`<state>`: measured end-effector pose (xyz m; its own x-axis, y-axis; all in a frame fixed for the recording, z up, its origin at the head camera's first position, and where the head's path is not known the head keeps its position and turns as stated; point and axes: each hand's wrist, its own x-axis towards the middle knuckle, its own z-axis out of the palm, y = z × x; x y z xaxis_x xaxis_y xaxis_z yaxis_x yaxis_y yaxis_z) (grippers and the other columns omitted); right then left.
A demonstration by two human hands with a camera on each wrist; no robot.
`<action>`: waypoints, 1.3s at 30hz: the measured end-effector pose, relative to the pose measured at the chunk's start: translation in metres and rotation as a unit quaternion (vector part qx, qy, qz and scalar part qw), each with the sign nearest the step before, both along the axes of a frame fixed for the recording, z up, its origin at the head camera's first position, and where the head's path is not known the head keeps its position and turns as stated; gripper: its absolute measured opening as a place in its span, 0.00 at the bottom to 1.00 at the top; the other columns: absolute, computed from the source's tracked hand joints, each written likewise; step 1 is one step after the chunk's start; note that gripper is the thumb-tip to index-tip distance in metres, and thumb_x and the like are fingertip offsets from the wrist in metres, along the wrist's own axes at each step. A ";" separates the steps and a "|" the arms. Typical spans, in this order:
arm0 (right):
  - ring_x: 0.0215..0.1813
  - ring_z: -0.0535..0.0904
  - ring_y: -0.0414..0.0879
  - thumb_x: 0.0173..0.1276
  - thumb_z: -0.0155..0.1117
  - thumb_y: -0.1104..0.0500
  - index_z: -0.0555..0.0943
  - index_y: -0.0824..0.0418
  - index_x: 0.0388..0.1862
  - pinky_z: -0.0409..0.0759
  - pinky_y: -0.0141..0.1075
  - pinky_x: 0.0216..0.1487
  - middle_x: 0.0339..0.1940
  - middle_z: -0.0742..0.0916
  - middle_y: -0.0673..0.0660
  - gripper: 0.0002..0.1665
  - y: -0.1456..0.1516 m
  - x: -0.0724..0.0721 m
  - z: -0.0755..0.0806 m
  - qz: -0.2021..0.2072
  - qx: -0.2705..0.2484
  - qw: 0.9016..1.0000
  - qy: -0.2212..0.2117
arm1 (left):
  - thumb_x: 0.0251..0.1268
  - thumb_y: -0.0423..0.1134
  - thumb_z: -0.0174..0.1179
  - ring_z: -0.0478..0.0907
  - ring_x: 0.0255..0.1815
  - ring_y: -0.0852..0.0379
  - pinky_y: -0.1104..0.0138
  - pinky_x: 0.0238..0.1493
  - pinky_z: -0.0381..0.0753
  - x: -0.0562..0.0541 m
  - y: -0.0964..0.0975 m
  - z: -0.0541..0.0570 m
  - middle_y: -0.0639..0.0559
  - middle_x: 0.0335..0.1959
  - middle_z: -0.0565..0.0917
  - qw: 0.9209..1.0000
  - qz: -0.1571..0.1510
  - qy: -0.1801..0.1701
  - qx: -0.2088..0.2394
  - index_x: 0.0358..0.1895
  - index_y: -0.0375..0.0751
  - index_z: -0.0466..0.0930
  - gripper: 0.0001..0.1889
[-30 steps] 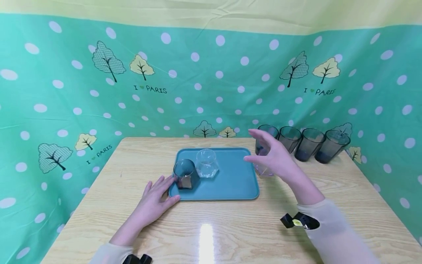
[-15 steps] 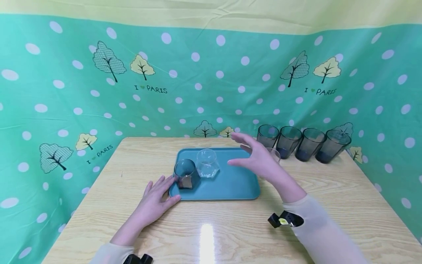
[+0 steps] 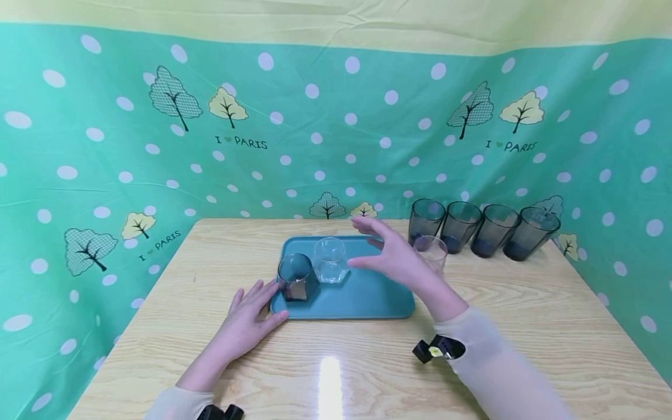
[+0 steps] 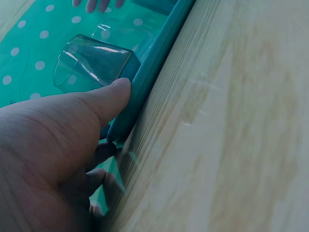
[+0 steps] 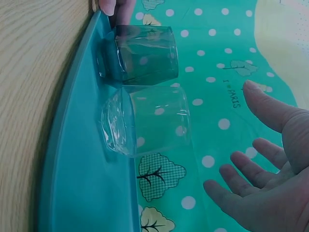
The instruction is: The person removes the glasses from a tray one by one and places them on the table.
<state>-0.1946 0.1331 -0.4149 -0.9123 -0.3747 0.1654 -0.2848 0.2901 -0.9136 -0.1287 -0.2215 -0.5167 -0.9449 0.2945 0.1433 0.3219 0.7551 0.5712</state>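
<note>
On the left part of a blue tray (image 3: 375, 300) stand a smoky grey glass (image 3: 296, 279) and a clear glass (image 3: 330, 262), side by side and upright. My left hand (image 3: 247, 321) rests at the tray's front left corner. Its thumb (image 4: 116, 94) lies on the rim and the other fingers spread along the outside, near the grey glass. Above the tray, just right of the clear glass, hovers my right hand (image 3: 396, 259), thumb and fingers wide apart with nothing between them. In the right wrist view, the same clear glass (image 5: 154, 121) stands apart from the fingers.
Another clear glass (image 3: 431, 248) stands right of the tray, partly hidden by my right forearm. Behind it, several tall smoky glasses (image 3: 493, 230) line the table's back right. A patterned green cloth (image 3: 367, 87) hangs behind the wooden table (image 3: 273, 373).
My right hand has moved left, from over the clear glass beside the tray to above the tray, near the clear glass on it. The left hand stays in place.
</note>
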 end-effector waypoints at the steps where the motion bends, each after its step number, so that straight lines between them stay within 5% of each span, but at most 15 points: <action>1: 0.84 0.68 0.50 0.66 0.87 0.61 0.68 0.54 0.88 0.66 0.48 0.84 0.84 0.75 0.54 0.56 -0.001 0.000 -0.001 0.001 -0.001 1.000 -0.002 | 0.79 0.55 0.69 0.55 0.88 0.28 0.28 0.83 0.35 0.000 0.000 0.000 0.38 0.83 0.71 1.000 0.000 0.000 0.000 0.85 0.38 0.68 0.41; 39: 0.86 0.65 0.58 0.66 0.87 0.58 0.67 0.52 0.89 0.66 0.56 0.84 0.86 0.72 0.55 0.56 -0.035 -0.020 -0.033 -0.001 0.001 0.998 -0.058 | 0.80 0.55 0.69 0.54 0.88 0.29 0.29 0.83 0.36 0.001 -0.001 0.001 0.39 0.83 0.71 1.000 0.004 -0.003 -0.006 0.85 0.38 0.68 0.41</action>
